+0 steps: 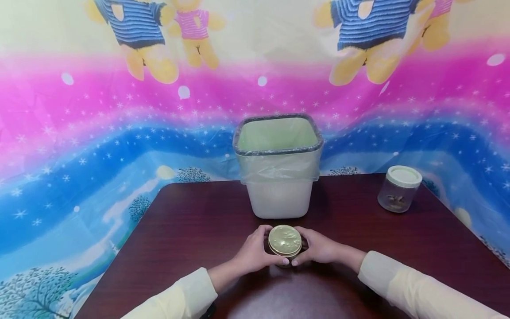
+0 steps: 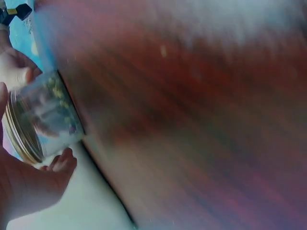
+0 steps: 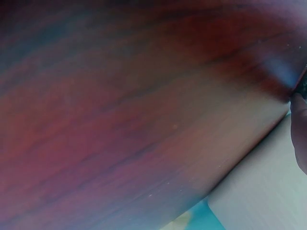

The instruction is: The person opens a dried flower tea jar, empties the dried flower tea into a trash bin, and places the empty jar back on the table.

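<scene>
A clear jar (image 2: 53,115) with a gold screw lid (image 1: 284,240) stands near the middle of the dark red table. Small yellowish and dark bits lie at its bottom in the left wrist view. My left hand (image 1: 254,251) holds the jar from the left, thumb across the near side. From the right, my right hand (image 1: 322,248) grips it the same way, and the two thumb tips come close together in front. The lid stays uncovered between the hands. Only a finger (image 3: 300,134) of my right hand enters the right wrist view, at its right edge.
Behind the jar stands a white bin (image 1: 280,199) with a clear bag (image 1: 279,167) folded over its dark rim. Another clear jar (image 1: 398,197), white-lidded with brownish bits inside, is at the table's (image 1: 191,221) back right. A printed cloth (image 1: 119,150) hangs behind.
</scene>
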`<move>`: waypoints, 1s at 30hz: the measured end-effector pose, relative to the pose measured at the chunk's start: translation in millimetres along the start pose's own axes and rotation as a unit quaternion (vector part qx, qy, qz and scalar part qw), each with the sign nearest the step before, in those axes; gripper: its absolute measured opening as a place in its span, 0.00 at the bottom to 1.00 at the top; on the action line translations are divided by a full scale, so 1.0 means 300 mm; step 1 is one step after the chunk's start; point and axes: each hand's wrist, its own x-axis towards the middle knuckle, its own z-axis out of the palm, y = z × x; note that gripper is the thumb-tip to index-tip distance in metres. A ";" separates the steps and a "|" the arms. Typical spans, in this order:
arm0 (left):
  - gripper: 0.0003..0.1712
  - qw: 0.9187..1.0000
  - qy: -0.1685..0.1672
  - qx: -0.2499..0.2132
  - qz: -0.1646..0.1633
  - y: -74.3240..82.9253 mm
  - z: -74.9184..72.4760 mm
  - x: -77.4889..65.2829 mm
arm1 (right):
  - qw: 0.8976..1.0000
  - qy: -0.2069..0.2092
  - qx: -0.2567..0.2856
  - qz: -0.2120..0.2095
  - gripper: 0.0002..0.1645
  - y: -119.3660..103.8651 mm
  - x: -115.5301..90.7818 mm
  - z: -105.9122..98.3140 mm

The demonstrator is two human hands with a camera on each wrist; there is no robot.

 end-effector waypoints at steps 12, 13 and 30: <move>0.48 0.973 -0.148 -0.176 0.013 -0.041 -0.064 0.079 | 1.000 0.001 0.008 0.008 0.47 0.007 0.001 -0.005; 0.48 0.969 -0.161 -0.188 0.011 -0.044 -0.067 0.085 | 1.000 0.002 0.003 0.007 0.47 0.008 0.001 -0.004; 0.42 0.948 -0.221 -0.226 0.039 -0.068 -0.080 0.128 | 1.000 -0.004 0.016 0.003 0.47 0.014 0.004 -0.002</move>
